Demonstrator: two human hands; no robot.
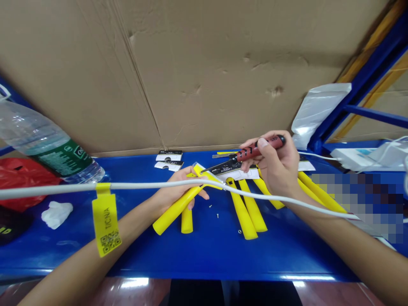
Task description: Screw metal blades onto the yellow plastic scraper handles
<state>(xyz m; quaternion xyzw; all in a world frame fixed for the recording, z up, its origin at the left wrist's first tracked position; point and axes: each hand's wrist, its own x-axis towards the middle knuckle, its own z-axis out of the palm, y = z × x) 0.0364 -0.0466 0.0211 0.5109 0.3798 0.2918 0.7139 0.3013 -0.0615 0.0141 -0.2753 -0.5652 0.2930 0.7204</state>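
White cable point(178, 183) crosses nearest in the head view. Toward seven o'clock, the left hand point(174, 187) grasps yellow-handled pliers point(184, 201); at three, the right hand point(280, 165) grips a red-handled screwdriver point(259, 148). The pliers look stiff, probably light, slick-sleeved: hold near their middle.

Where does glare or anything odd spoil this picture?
In the head view, glare streaks the front edge of the blue table and the floor; in that same view, coarse pixel blocks hide a patch at right, while the red-handled tool looks fairly crisp.
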